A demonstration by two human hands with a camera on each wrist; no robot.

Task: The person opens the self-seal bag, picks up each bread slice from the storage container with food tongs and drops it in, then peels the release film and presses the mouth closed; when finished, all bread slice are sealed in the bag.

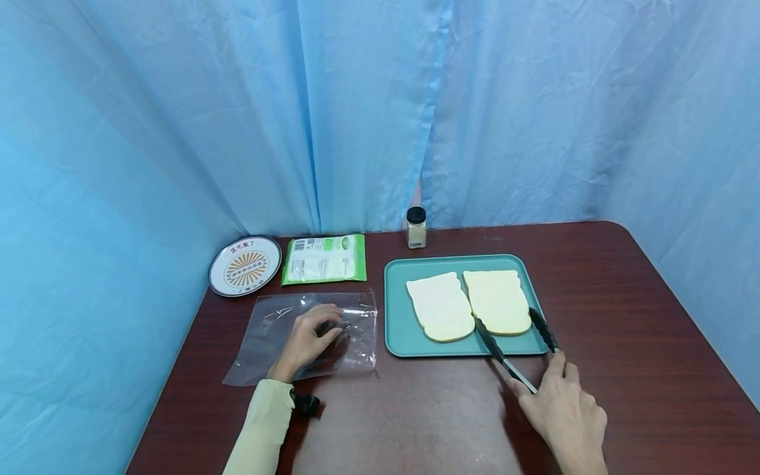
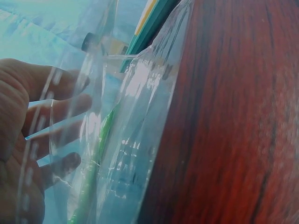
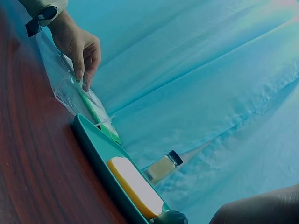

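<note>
My right hand (image 1: 567,409) grips a pair of tongs (image 1: 516,375) with dark tips and metal arms. The tips stand on either side of the right bread slice (image 1: 497,303), low on its edges. Beside it lies another bread slice (image 1: 441,309), both on a teal tray (image 1: 398,330). My left hand (image 1: 309,338) is over a clear plastic bag (image 1: 267,343) and holds its film, thumb and fingers bent downward. In the left wrist view, raised film of the bag (image 2: 135,116) crosses in front of the fingers (image 2: 60,107); the exact contact is blurred.
A green and white packet (image 1: 325,259) lies behind the bag, left of the tray. At the far left is a patterned plate (image 1: 245,266). A small jar with a black lid (image 1: 417,228) stands behind the tray. Blue curtains (image 1: 368,119) surround the dark wooden table (image 1: 629,316).
</note>
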